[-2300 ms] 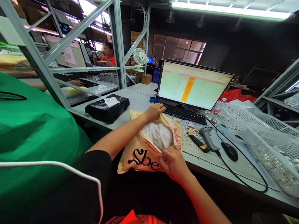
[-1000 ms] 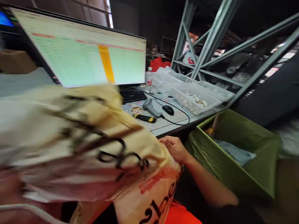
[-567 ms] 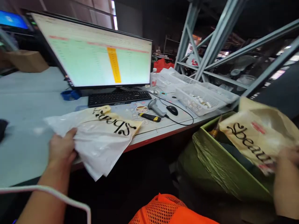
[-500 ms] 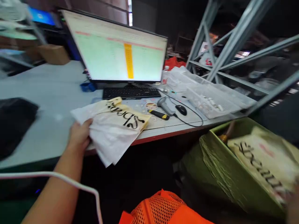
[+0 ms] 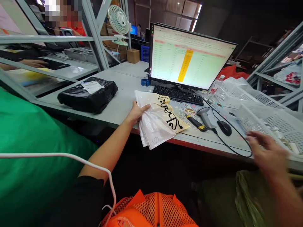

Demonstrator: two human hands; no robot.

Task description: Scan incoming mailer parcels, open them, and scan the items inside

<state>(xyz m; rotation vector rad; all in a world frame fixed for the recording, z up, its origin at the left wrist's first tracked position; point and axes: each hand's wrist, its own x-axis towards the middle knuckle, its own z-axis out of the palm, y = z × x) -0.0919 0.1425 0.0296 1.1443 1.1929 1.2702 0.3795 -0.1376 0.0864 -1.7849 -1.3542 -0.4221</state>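
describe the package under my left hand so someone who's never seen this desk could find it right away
Start at the lit monitor on the grey table; in front of its keyboard, at the table's near edge, lies a pale packet under the left hand. It is cream and white plastic with black script lettering, unlike the black parcel further left.

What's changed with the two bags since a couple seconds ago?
The right hand let go of the yellow outer bag at the green bin and now hangs empty and open by the desk edge. The left hand pulled the white inner bag out and holds it on the desk. The scanner and mouse stayed put.
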